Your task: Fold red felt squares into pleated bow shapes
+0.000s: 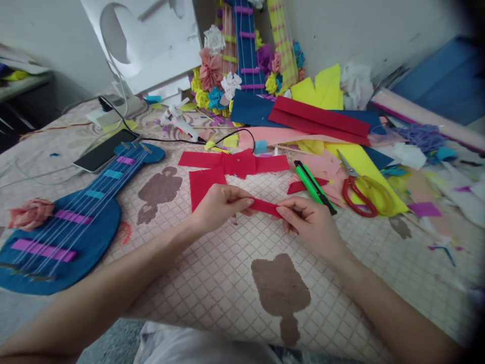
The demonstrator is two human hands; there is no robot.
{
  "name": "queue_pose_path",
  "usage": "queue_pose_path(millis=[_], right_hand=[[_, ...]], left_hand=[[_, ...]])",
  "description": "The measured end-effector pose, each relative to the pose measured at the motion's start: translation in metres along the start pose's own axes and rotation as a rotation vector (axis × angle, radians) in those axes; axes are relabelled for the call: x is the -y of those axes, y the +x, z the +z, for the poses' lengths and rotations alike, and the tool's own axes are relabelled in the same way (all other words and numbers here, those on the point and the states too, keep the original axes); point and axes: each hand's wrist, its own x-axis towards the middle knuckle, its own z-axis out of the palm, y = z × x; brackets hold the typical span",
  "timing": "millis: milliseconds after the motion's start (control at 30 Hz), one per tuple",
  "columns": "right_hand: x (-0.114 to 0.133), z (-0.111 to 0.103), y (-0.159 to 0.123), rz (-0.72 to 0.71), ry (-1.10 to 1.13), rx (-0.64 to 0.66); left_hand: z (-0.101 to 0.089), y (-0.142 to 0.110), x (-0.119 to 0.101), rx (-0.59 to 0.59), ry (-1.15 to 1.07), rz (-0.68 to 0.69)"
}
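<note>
A narrow strip of red crepe paper [264, 207] is stretched between my two hands, just above the patterned tablecloth. My left hand [223, 205] pinches its left end between thumb and fingers. The right end is pinched by my right hand [308, 220]. Behind my left hand lies a red paper square [204, 184], partly covered by the hand. Further back are more red paper pieces [238, 163], laid across one another in a row. A green utility knife [314, 187] rests beyond my right hand, close to a small dark red scrap [299, 187].
A blue paper guitar [87, 217] with a pink flower lies at the left, near a phone [106, 150]. A glue gun [182, 125] and its cord are at the back. Scissors [364, 194] and folded red paper [320, 120] lie right. Decorated guitars [248, 50] lean against the wall.
</note>
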Motion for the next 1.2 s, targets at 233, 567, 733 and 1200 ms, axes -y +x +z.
queue_pose_path(millis=[233, 567, 733, 1200], right_hand=[[0.000, -0.001, 0.001, 0.051, 0.041, 0.021], [-0.003, -0.008, 0.002, 0.004, 0.060, 0.048], [0.000, -0.002, 0.002, 0.020, 0.112, 0.113], [-0.004, -0.002, 0.002, 0.076, 0.158, 0.200]], left_hand=[[-0.008, 0.002, -0.005, 0.032, -0.116, -0.057], [0.002, 0.005, 0.001, -0.111, 0.030, 0.130], [0.007, 0.004, 0.001, -0.107, 0.046, 0.152], [0.015, 0.002, 0.004, -0.009, -0.015, 0.006]])
